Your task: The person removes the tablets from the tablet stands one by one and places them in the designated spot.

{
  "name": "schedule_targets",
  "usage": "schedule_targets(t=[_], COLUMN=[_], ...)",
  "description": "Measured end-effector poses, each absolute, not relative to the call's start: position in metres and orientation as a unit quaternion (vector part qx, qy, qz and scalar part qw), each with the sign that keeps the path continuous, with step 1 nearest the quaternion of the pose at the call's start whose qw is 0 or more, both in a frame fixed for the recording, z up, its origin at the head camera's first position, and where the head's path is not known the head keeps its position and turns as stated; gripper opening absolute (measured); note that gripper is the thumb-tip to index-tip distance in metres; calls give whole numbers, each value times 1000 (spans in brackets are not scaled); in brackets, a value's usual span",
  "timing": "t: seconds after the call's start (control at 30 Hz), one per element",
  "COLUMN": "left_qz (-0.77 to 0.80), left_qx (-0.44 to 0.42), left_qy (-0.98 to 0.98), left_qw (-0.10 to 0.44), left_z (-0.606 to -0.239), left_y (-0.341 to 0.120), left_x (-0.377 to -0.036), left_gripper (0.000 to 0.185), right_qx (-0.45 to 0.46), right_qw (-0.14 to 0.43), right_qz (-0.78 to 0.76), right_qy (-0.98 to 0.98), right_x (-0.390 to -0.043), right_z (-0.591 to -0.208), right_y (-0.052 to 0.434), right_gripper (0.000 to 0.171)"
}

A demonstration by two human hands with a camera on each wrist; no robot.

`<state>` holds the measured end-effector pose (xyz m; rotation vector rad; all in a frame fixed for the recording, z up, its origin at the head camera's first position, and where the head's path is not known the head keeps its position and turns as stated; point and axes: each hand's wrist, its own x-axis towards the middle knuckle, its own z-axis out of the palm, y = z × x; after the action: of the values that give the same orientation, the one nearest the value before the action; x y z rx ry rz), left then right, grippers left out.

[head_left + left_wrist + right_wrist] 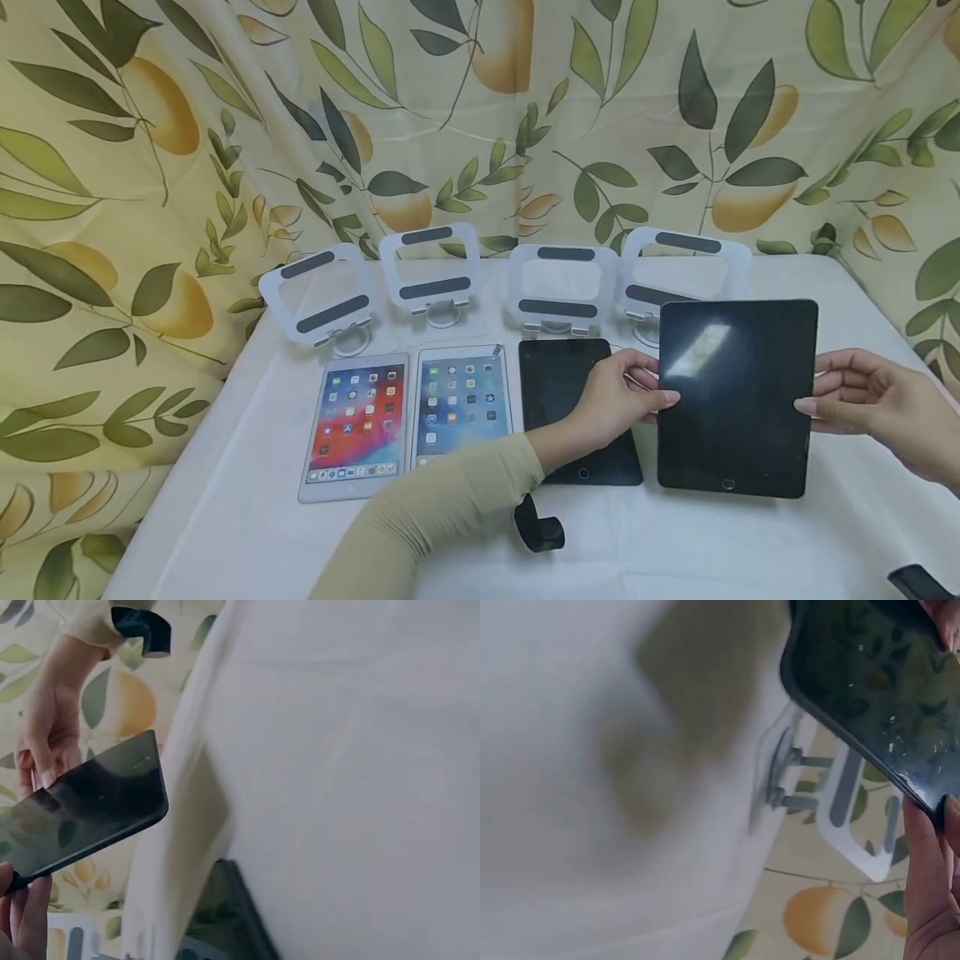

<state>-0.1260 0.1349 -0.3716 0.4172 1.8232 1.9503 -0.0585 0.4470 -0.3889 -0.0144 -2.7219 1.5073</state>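
A dark-screened tablet [735,417] is held up off the white table, its round home button at the bottom. My left hand [611,396] pinches its left edge, thumb in front and fingers behind. On the opposite edge, my right hand [877,404] grips it the same way. Both wrist views also show the tablet [105,795] raised above the cloth, between the two hands. Partly behind my left forearm lies another black tablet [555,371]. Left of that are two white tablets with lit home screens, one red and blue [360,425], one blue [461,408].
Several white folding stands with grey pads line the back of the table, such as the leftmost stand [318,292] and the rightmost stand [686,258], which the held tablet partly covers. A curtain [480,150] printed with leaves and fruit hangs behind the white tablecloth [247,517].
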Motion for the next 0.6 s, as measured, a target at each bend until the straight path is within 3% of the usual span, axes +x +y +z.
schedule_targets(t=[0.2,0.3,0.6], left_qz=[700,699,672], left_qx=[142,137,116], left_qy=[659,659,688], left_qw=[235,243,248], left_z=[-392,-401,-412], left_y=[137,138,140], left_x=[-118,-116,-118], left_gripper=[26,25,23], right_qx=[-62,-76,-107], right_qw=[-65,-96,-124], right_qz=[483,451,443], right_qy=[-871,-884,-881], right_x=[-46,-43,-45], right_z=[-369,-365,-386], right_y=[417,409,404], right_gripper=[38,48,62])
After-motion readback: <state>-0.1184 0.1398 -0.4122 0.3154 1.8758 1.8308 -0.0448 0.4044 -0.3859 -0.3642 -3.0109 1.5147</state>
